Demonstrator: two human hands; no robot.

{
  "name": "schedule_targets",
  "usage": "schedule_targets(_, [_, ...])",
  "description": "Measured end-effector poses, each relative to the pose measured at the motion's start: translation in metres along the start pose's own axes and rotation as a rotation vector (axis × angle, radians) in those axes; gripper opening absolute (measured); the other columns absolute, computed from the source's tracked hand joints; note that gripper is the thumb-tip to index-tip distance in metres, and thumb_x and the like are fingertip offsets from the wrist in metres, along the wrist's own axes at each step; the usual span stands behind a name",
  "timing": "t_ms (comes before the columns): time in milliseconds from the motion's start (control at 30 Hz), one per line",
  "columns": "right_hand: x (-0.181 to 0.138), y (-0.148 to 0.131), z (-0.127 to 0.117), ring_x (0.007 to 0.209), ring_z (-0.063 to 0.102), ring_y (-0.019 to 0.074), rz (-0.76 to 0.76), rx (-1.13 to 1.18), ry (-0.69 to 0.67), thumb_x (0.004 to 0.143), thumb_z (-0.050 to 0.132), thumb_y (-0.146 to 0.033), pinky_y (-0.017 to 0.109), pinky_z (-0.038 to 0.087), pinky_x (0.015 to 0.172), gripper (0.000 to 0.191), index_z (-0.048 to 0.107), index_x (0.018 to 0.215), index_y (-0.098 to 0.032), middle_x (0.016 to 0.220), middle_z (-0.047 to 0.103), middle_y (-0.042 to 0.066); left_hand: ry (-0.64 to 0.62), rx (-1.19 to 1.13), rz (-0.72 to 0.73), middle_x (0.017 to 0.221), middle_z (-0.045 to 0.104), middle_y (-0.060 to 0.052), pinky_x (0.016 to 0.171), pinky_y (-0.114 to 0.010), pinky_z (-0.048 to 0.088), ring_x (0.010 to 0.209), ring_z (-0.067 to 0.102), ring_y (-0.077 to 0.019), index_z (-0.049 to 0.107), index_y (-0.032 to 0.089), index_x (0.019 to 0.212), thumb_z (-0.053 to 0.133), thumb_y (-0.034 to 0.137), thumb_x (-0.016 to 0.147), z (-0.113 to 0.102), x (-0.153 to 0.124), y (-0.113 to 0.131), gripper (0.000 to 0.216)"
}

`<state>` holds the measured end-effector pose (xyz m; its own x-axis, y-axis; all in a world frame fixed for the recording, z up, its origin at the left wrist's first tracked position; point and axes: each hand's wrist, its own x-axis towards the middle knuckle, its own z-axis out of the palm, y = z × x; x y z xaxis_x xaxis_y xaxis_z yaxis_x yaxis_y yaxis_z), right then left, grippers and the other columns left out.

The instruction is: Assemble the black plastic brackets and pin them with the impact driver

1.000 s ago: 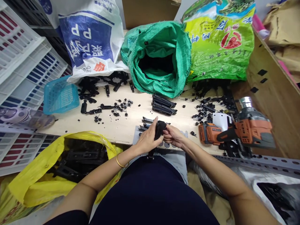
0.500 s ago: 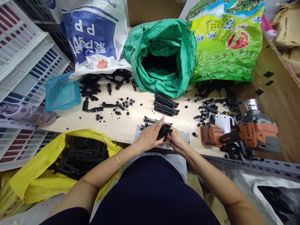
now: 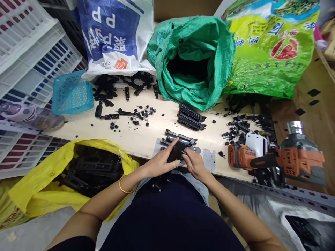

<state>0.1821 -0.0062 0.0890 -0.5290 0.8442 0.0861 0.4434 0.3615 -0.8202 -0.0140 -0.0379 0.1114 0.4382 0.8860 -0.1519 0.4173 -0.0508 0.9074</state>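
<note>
My left hand [image 3: 162,159] is wrapped round a long black plastic part [image 3: 176,152], which slants from the table edge down toward my lap. At its upper end, the bent fingers of my right hand [image 3: 194,163] press against its side; whether they also pinch a small piece is hidden. Just beyond my hands, similar long black parts [image 3: 181,136] lie on a grey metal plate [image 3: 209,159] with round marks. Farther back, several more black parts [image 3: 191,117] lie stacked side by side in front of the green sack [image 3: 192,96].
Small black-headed pins [image 3: 146,113] and short black links lie left; more pins [image 3: 232,130] lie right beside an orange cordless power tool [image 3: 290,158]. A blue basket [image 3: 73,94], a bottle [image 3: 34,115] and white crates stand left. A yellow bag [image 3: 39,188] holds black parts.
The black part has turned from lying nearly level to slanting down toward my lap. My right hand has shifted along its upper end. The camera view has swung slightly left.
</note>
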Motion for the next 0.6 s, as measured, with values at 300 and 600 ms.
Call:
schedule_targets(300, [-0.006, -0.008, 0.034, 0.047, 0.04, 0.0109, 0.146, 0.23, -0.095, 0.095, 0.031, -0.049, 0.026, 0.032, 0.048, 0.042, 0.041, 0.065, -0.021, 0.052, 0.042, -0.003, 0.101, 0.047, -0.042, 0.148, 0.037, -0.008, 0.11, -0.038, 0.034, 0.134, 0.039, -0.0253, 0.015, 0.025, 0.149, 0.056, 0.031, 0.083, 0.002, -0.024, -0.015, 0.078])
schedule_targets(600, [0.099, 0.086, -0.081, 0.08, 0.058, 0.0209, 0.39, -0.483, 0.297, 0.083, 0.049, -0.026, 0.033, 0.042, 0.075, 0.015, 0.06, 0.085, -0.016, 0.089, 0.067, 0.01, 0.566, -0.756, -0.393, 0.104, 0.065, -0.006, 0.089, -0.031, 0.047, 0.1, 0.06, -0.0204, 0.056, 0.017, 0.11, 0.058, 0.044, 0.079, 0.037, -0.007, -0.039, 0.04])
